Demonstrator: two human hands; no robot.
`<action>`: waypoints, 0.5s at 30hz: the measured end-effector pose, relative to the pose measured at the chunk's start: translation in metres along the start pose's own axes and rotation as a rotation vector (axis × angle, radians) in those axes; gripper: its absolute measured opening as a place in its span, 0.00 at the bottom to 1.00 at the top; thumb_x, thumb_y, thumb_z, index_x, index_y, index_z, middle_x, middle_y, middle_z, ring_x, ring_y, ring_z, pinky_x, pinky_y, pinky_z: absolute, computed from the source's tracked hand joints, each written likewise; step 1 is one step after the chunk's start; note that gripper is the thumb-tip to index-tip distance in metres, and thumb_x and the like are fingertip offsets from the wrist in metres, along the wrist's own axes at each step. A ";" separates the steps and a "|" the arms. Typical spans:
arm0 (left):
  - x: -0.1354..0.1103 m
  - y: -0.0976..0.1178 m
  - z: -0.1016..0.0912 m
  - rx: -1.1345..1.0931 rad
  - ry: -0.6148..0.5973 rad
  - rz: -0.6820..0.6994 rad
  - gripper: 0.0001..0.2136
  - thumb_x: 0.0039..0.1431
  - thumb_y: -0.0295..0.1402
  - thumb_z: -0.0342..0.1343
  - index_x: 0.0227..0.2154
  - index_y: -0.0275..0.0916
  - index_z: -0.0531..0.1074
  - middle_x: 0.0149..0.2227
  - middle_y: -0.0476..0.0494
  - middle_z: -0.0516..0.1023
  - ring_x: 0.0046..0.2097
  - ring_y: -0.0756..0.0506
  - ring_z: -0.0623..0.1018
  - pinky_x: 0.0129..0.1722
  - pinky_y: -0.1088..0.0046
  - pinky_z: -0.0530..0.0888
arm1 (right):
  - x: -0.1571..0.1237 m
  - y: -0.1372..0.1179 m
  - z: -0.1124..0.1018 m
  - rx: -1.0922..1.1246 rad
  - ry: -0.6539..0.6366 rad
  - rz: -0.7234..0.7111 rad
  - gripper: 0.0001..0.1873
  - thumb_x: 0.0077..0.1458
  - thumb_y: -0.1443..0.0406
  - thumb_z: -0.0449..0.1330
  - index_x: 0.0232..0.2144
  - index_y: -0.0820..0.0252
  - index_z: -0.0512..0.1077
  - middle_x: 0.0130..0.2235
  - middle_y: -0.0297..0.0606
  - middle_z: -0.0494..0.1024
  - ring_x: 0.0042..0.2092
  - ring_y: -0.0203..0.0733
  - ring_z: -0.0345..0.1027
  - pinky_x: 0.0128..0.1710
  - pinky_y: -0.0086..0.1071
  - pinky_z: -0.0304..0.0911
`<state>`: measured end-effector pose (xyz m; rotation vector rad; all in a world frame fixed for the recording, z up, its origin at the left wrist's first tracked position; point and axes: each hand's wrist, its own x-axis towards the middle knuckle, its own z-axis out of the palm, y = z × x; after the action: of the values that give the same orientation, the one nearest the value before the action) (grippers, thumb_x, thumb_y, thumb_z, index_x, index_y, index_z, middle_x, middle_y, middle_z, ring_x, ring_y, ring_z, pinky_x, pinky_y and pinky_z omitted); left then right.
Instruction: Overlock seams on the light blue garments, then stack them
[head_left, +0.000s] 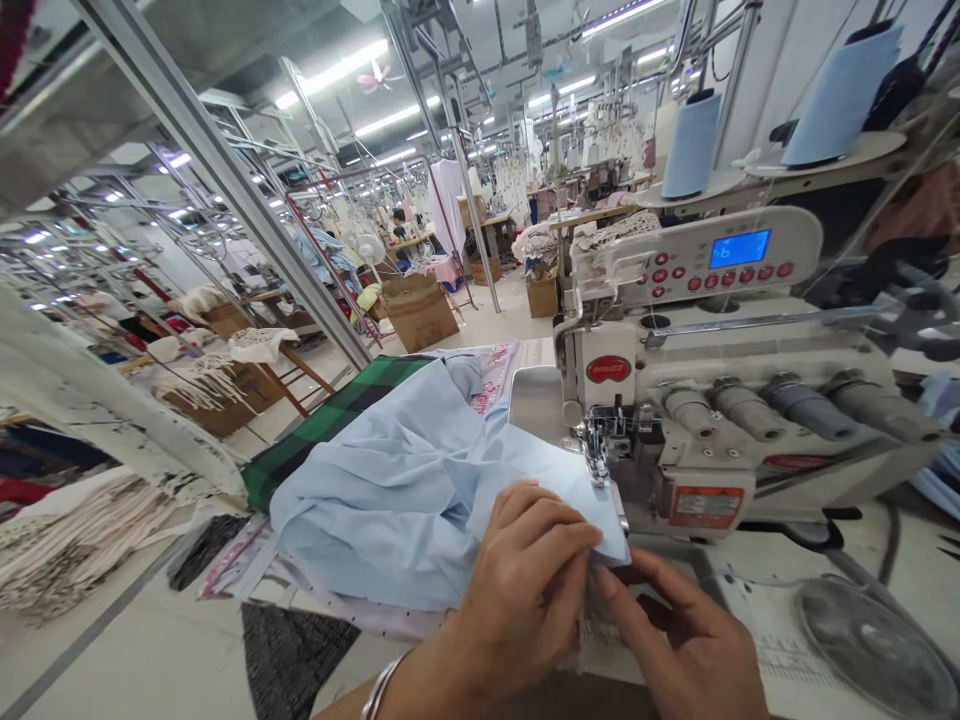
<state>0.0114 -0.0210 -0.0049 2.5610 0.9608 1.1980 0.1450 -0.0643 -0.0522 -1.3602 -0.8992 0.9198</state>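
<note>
A light blue fabric piece (390,490) spreads over the work surface, its right end lying at the needle and presser foot (596,465) of an overlock sewing machine (712,370). My left hand (525,580) rests at the near edge of the cloth, fingers curled and closed on it. Just to the right, my right hand (682,630) pinches the cloth's near corner between thumb and fingers. Both hands sit close together in front of the presser foot. The cloth's edge is partly hidden between the fingers.
Green and black checked cloth (322,430) lies under the blue fabric. Blue thread cones (690,145) stand above the machine. A round grey dish (874,640) sits at the right front. To the left are stacked fabric strips (82,545) and a metal post (225,180). Cardboard boxes stand behind.
</note>
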 end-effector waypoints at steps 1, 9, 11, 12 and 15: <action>0.001 0.000 0.000 -0.005 -0.006 -0.006 0.09 0.60 0.21 0.50 0.38 0.37 0.72 0.35 0.44 0.77 0.41 0.47 0.72 0.47 0.63 0.71 | 0.001 0.001 0.000 -0.009 0.002 -0.021 0.15 0.43 0.54 0.66 0.30 0.58 0.79 0.27 0.34 0.79 0.26 0.37 0.73 0.25 0.20 0.68; -0.005 0.005 -0.002 0.315 0.009 0.181 0.09 0.60 0.24 0.50 0.39 0.37 0.74 0.36 0.46 0.77 0.43 0.46 0.73 0.59 0.56 0.61 | 0.001 0.008 -0.003 -0.071 -0.044 -0.067 0.15 0.44 0.54 0.64 0.27 0.59 0.80 0.15 0.31 0.69 0.16 0.33 0.62 0.16 0.21 0.61; -0.007 0.004 -0.001 0.363 0.011 0.227 0.08 0.61 0.25 0.50 0.38 0.37 0.74 0.35 0.47 0.77 0.43 0.47 0.73 0.60 0.57 0.60 | -0.004 0.004 -0.001 -0.048 -0.016 -0.039 0.15 0.43 0.53 0.64 0.25 0.58 0.80 0.13 0.30 0.65 0.15 0.32 0.59 0.16 0.21 0.59; -0.008 0.004 0.000 0.377 0.009 0.240 0.08 0.61 0.25 0.50 0.38 0.37 0.74 0.34 0.47 0.77 0.43 0.47 0.73 0.61 0.58 0.60 | -0.007 0.001 0.000 -0.033 -0.009 -0.018 0.16 0.43 0.52 0.64 0.25 0.58 0.80 0.13 0.30 0.65 0.15 0.32 0.58 0.16 0.22 0.59; -0.010 0.002 0.001 0.409 0.007 0.282 0.07 0.59 0.24 0.52 0.38 0.35 0.74 0.34 0.47 0.77 0.43 0.47 0.73 0.62 0.57 0.59 | -0.009 -0.008 0.002 0.066 -0.034 0.097 0.18 0.42 0.51 0.64 0.27 0.58 0.80 0.15 0.31 0.66 0.18 0.33 0.59 0.17 0.23 0.59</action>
<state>0.0083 -0.0285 -0.0105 3.1027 0.9523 1.1760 0.1395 -0.0720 -0.0445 -1.3442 -0.8269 1.0414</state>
